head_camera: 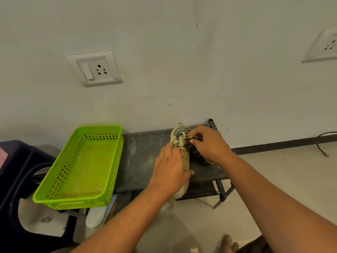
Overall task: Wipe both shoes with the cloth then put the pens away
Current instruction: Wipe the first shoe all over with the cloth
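Observation:
A beige lace-up shoe (pixel 179 133) lies on the dark top shelf of a shoe rack (pixel 144 154), heel toward the wall. My left hand (pixel 170 172) grips it from the left side, with the thumb round its toe part. My right hand (pixel 209 143) pinches a dark patterned cloth (pixel 201 158) and holds it against the shoe's right side near the laces. Part of a white shoe (pixel 95 216) shows below the rack's left end. No pens are in view.
A bright green perforated basket (pixel 54 183) sits at the rack's left end, with nothing in it. A dark blue plastic chair (pixel 20 172) stands at the far left. The wall with two sockets is right behind the rack. A bare foot (pixel 228 243) is on the floor.

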